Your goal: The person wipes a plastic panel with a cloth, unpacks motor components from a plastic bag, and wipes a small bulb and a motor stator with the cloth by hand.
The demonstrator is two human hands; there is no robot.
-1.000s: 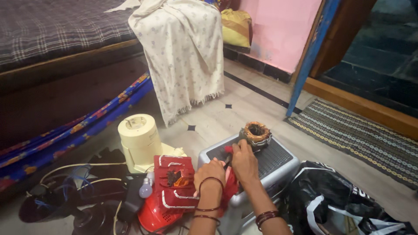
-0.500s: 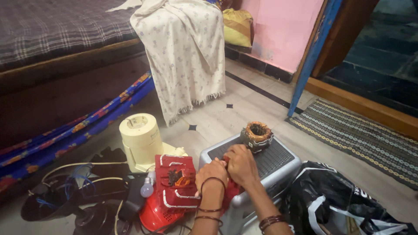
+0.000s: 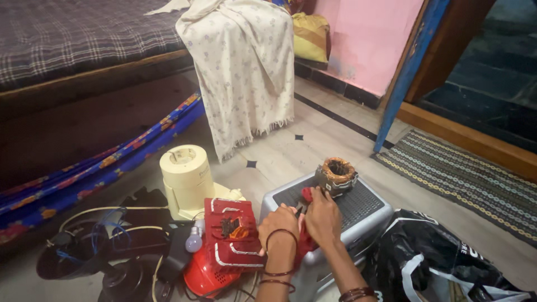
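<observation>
My left hand (image 3: 278, 222) and my right hand (image 3: 322, 217) are closed together around a small red part (image 3: 306, 194) at the near edge of a grey step stool (image 3: 366, 218). Only the part's top shows above my fingers. A copper-wound motor coil (image 3: 337, 173) stands on the stool just beyond my right hand. Left of my left hand sits a red appliance housing (image 3: 228, 235) with white trim and exposed wiring.
A cream appliance base (image 3: 185, 179) stands on the floor to the left, beside tangled cords and black parts (image 3: 112, 246). A black bag (image 3: 436, 263) lies at the right. A bed with a cloth (image 3: 246, 72) draped over it, a striped doormat (image 3: 470, 179) and a blue door frame (image 3: 408, 72) are beyond.
My right hand has drawn back from the coil toward my left hand, and both now close together on the red part.
</observation>
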